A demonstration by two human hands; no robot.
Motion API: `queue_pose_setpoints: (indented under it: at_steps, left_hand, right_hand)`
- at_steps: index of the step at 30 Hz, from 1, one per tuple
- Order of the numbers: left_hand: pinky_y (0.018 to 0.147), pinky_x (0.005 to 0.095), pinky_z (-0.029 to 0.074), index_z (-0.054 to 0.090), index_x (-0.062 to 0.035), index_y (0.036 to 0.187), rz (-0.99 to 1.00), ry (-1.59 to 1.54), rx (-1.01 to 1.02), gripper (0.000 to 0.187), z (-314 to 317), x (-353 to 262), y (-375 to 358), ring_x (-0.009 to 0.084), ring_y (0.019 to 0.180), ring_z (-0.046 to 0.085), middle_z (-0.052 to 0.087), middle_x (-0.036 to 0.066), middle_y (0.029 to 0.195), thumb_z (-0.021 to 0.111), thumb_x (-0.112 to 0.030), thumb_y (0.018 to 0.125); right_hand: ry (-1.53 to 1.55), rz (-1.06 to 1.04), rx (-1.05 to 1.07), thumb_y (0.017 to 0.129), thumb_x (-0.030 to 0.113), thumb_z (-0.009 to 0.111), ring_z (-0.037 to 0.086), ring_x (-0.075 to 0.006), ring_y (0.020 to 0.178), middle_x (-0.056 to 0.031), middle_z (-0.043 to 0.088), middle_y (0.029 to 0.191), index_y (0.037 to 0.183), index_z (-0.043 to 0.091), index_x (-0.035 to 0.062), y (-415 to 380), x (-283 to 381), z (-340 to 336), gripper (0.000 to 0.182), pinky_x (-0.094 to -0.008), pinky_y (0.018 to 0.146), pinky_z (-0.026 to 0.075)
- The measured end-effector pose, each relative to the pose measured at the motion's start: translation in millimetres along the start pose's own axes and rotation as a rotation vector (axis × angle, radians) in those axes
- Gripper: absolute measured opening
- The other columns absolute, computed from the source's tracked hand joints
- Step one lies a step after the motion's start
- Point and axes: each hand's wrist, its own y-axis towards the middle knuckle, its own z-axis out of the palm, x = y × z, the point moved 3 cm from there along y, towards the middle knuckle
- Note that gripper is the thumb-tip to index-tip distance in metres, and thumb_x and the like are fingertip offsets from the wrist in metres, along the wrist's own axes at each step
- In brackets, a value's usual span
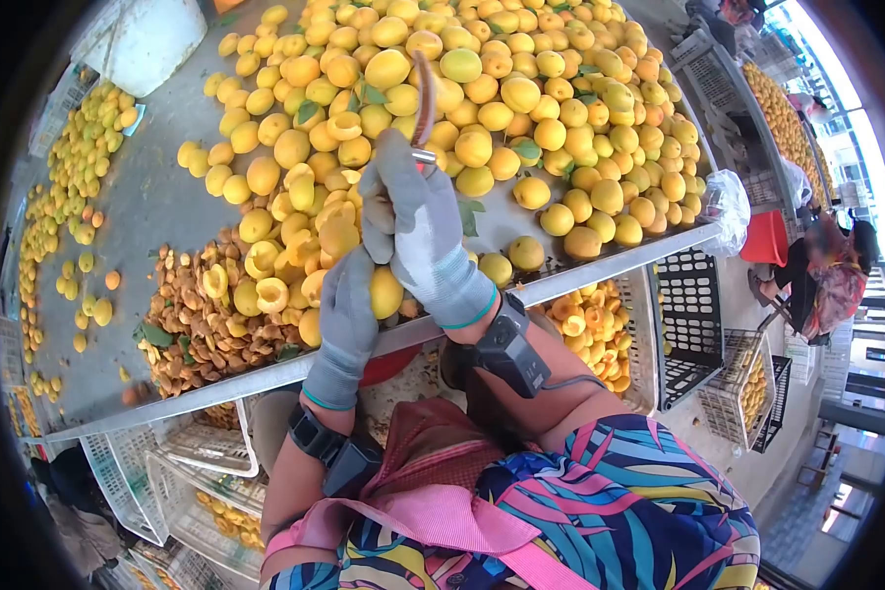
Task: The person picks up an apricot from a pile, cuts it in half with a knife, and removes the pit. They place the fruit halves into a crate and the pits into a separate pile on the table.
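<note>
"Over the near edge of the table (162,187), in the head view, what is being held?"

"A curved tool (425,103). The grey-gloved right hand (421,216) is wrapped round it, and its brown length sticks up beyond the fingers, with a silvery band (424,155) just above the grip."

"And the left hand (347,305)?"

"Gloved too, just below and left of the right one, fingers bent in and narrow. One yellow fruit (385,293) sits right by its inner side, between it and the right hand, but I can't tell whether it is gripped."

"What lies around them?"

"Beyond both hands spreads a big heap of whole fruit (521,93). Just left of the left hand are opened halves (270,295), and farther left a pile of brown pits (202,344)."

"Off to the right?"

"Just beside the right hand, a green leaf (471,214). Lower, past that wrist and below the table edge, a crate of fruit halves (595,329), then a black crate (688,320). Well apart, farther right, a red bucket (765,239) and another person (836,285)"
</note>
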Motion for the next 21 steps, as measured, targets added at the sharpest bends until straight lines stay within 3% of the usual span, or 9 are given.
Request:
queue_pose_setpoints:
  at_steps: [2, 4, 8, 10, 11, 13, 14, 16, 21]
  left_hand:
    - [0.081, 0.0382, 0.048, 0.053, 0.0011, 0.119, 0.000, 0.016, -0.026, 0.039, -2.6, -4.4, 1.7, 0.0325, 0.092, 0.059, 0.062, 0.017, 0.104, 0.059, -0.008, 0.081]
    - [0.086, 0.0371, 0.047, 0.055, -0.0006, 0.115, -0.305, -0.233, 0.105, 0.031, -5.9, -3.6, 5.5, 0.0284, 0.101, 0.058, 0.061, 0.016, 0.111, 0.046, -0.012, 0.088]
    - [0.075, 0.0347, 0.049, 0.057, -0.0023, 0.108, -0.550, -0.484, 0.159, 0.027, -1.9, 5.8, 3.2, 0.0262, 0.090, 0.061, 0.063, 0.015, 0.102, 0.045, -0.015, 0.088]
    - [0.071, 0.0290, 0.050, 0.055, -0.0041, 0.108, -0.948, -0.933, 0.239, 0.027, -8.9, 0.4, 8.9, 0.0166, 0.082, 0.061, 0.063, 0.005, 0.092, 0.056, -0.002, 0.081]
    - [0.071, 0.0290, 0.050, 0.055, -0.0041, 0.108, -0.948, -0.940, 0.236, 0.027, -8.7, -0.6, 6.9, 0.0166, 0.082, 0.061, 0.063, 0.005, 0.092, 0.056, -0.002, 0.081]
    - [0.057, 0.0281, 0.049, 0.058, -0.0029, 0.097, -0.339, -0.324, 0.060, 0.021, -19.6, -10.2, 12.7, 0.0154, 0.076, 0.060, 0.062, 0.006, 0.088, 0.043, -0.017, 0.092]
    - [0.057, 0.0281, 0.049, 0.058, -0.0029, 0.097, -0.335, -0.336, 0.052, 0.021, -16.1, -10.5, 11.6, 0.0154, 0.076, 0.060, 0.062, 0.006, 0.088, 0.043, -0.017, 0.092]
    - [0.062, 0.0285, 0.050, 0.059, -0.0025, 0.097, -0.932, -1.285, -0.076, 0.020, 2.3, 0.4, 2.7, 0.0144, 0.077, 0.060, 0.062, 0.005, 0.090, 0.045, -0.015, 0.093]
    - [0.067, 0.0292, 0.050, 0.060, -0.0035, 0.098, -0.411, -0.682, 0.002, 0.020, -2.9, 5.9, 1.6, 0.0174, 0.082, 0.063, 0.063, 0.006, 0.091, 0.050, -0.019, 0.090]
  right_hand:
    - [-0.004, -0.021, 0.066, 0.094, 0.042, 0.051, 0.033, -0.0081, 0.034, 0.0022, 0.036, 0.047, 0.073, 0.049, 0.0063, 1.2, -4.8, 4.0, 0.041, -0.0227, 0.035, 0.026]
    - [-0.017, 0.025, 0.073, 0.094, 0.038, 0.052, 0.033, -0.0065, 0.035, 0.0018, 0.039, 0.046, 0.071, 0.052, 0.0056, 1.5, -10.1, 9.4, 0.040, -0.0221, 0.035, 0.025]
    - [-0.051, 0.011, 0.131, 0.094, 0.035, 0.055, 0.034, -0.0052, 0.036, 0.0019, 0.043, 0.048, 0.072, 0.054, 0.0052, 1.1, -15.4, 21.3, 0.036, -0.0216, 0.036, 0.025]
    - [0.003, 0.039, 0.141, 0.087, 0.032, 0.066, 0.038, -0.0001, 0.050, 0.0071, 0.048, 0.058, 0.067, 0.056, 0.0069, 0.9, -16.4, 24.0, 0.033, -0.0187, 0.043, 0.028]
    - [-0.004, 0.040, 0.142, 0.087, 0.032, 0.066, 0.038, -0.0001, 0.050, 0.0071, 0.048, 0.058, 0.067, 0.056, 0.0069, 0.4, -18.0, 24.7, 0.033, -0.0187, 0.043, 0.028]
    - [-0.042, 0.000, 0.122, 0.087, 0.027, 0.066, 0.037, 0.0005, 0.052, 0.0080, 0.047, 0.059, 0.071, 0.057, 0.0064, 0.2, -21.6, 24.1, 0.028, -0.0186, 0.044, 0.028]
    - [-0.054, -0.007, 0.121, 0.087, 0.027, 0.066, 0.037, 0.0005, 0.052, 0.0080, 0.047, 0.059, 0.071, 0.057, 0.0064, -0.6, -25.7, 23.6, 0.028, -0.0186, 0.044, 0.028]
    - [0.037, -0.140, 0.087, 0.086, 0.022, 0.067, 0.039, 0.0004, 0.054, 0.0080, 0.048, 0.061, 0.077, 0.059, 0.0046, -4.2, -29.4, 23.9, 0.022, -0.0187, 0.046, 0.030]
    - [-0.072, -0.259, -0.026, 0.083, 0.018, 0.069, 0.044, -0.0010, 0.059, 0.0059, 0.051, 0.063, 0.081, 0.060, 0.0015, -32.4, -22.9, 31.2, 0.019, -0.0192, 0.050, 0.034]
